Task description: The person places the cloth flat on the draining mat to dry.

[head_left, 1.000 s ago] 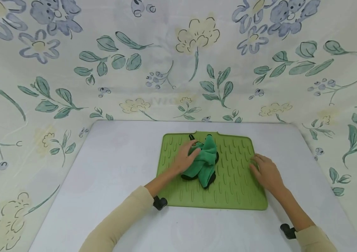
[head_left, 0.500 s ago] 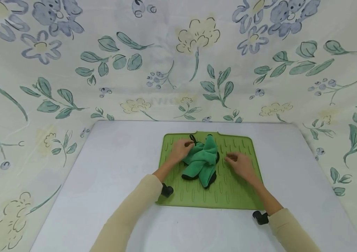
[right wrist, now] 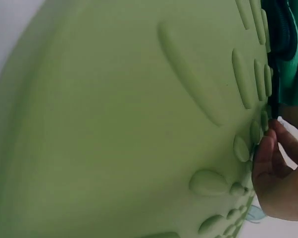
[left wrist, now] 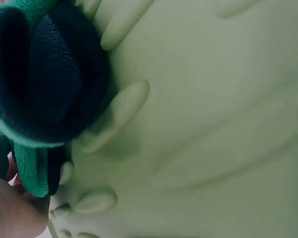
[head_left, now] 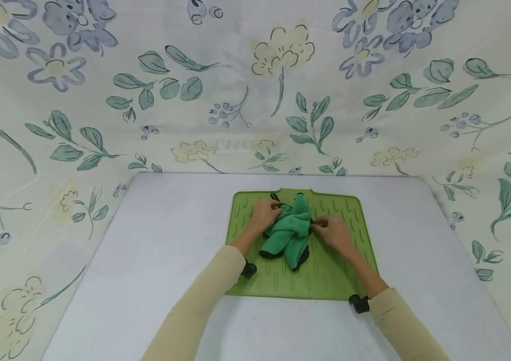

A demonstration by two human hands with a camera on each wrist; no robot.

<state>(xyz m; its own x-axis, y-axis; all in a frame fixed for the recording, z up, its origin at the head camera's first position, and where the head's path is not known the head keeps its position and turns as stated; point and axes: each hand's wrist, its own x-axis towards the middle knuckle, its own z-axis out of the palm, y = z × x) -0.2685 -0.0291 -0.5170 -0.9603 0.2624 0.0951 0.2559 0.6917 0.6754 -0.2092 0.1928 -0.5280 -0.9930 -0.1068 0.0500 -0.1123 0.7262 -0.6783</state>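
Observation:
A crumpled green fleece-like cloth (head_left: pixel 290 226) with a black underside lies bunched on a green ribbed mat (head_left: pixel 336 273). At the cloth's upper left side, my left hand (head_left: pixel 264 214) pinches a fold near a black loop (head_left: pixel 274 196). The left wrist view shows its fingers (left wrist: pixel 15 210) at a green fold, partly cut off by the frame. From the right, my right hand (head_left: pixel 334 234) pinches the cloth's dark edge between thumb and fingers. Close by in the right wrist view, the same dark edge (right wrist: pixel 274 94) meets the fingertips. A rolled dark opening (left wrist: pixel 52 74) of the cloth faces the left wrist camera.
The mat rests on a white table (head_left: pixel 169 225), with a small tab at its far edge. Behind and beside the table hangs a floral curtain (head_left: pixel 237 110). Each wrist carries a small black camera (head_left: pixel 359 303).
My right hand has moved left from the mat's right edge to the cloth and now pinches its edge. My left hand has shifted slightly and its fingers have closed on the cloth.

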